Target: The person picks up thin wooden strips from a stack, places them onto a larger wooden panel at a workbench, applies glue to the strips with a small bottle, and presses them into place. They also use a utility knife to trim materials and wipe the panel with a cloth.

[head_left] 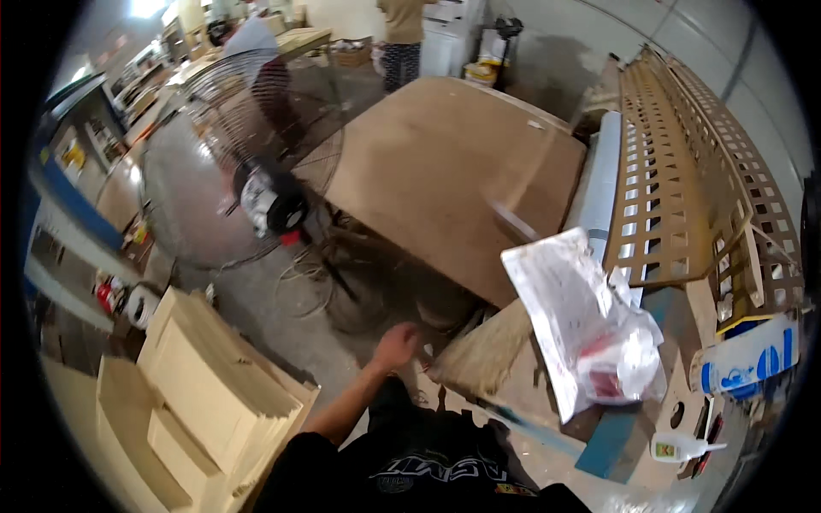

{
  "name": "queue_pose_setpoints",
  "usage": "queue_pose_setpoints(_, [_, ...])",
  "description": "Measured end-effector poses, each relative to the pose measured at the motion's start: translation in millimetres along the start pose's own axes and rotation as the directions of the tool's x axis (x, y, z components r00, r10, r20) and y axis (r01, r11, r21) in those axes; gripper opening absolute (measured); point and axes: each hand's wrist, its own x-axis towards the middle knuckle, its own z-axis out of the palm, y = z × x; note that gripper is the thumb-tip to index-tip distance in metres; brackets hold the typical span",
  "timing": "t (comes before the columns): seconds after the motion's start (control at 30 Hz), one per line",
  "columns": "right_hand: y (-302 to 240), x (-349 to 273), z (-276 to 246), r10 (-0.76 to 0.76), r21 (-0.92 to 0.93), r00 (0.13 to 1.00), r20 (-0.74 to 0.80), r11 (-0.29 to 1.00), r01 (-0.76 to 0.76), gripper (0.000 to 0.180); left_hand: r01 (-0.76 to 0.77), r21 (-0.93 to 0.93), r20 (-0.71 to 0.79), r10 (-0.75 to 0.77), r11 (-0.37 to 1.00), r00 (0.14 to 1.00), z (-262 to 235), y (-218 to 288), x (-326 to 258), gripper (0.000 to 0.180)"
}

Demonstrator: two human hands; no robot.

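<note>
Centrally in the head view, the left hand [397, 346] is seen above the floor [265, 316], reached by a bare forearm from a dark sleeve. Its fingers seem loosely curled, but they are blurred, and whether anything is held cannot be told. By the right hand no part of the view is occupied, so its state cannot be told. Just to the right of the left hand, a bristly brown bundle [483, 350] is set near the lower edge of the brown desk [428, 179], and its right end is overlapped by a white sheet [547, 295]. On that sheet a crumpled clear wrapper [637, 355] with something red inside is carried. Farther right, a small white bottle [676, 447] is laid on its side, near a teal strip [611, 445]. Behind these, brown lattice panels [654, 179] are leaned along the wall. To the left, a wire-caged fan [272, 205] is stood beside the desk, and pale wooden pieces [201, 376] are stacked nearer.
</note>
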Motion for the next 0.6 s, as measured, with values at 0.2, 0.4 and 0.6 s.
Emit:
queue_pose_setpoints(0.2, [-103, -87, 18, 0.485, 0.33, 0.86, -0.162, 0.848, -0.416, 0.04, -0.336, 0.091, 0.222, 0.31, 0.937, 0.925, 11, 50, 196, 0.037])
queue_pose_setpoints(0.4, [-190, -118, 101, 0.723, 0.685, 0.66, -0.205, 0.588, -0.43, 0.04, -0.536, 0.321, 0.51, 0.334, 0.781, 0.793, 46, 57, 361, 0.055])
queue_pose_setpoints(0.6, [-279, -123, 205, 0.873, 0.828, 0.468, -0.133, 0.357, -0.432, 0.041, -0.693, 0.421, 0.568, 0.426, 0.584, 0.704, 114, -12, 512, 0.088])
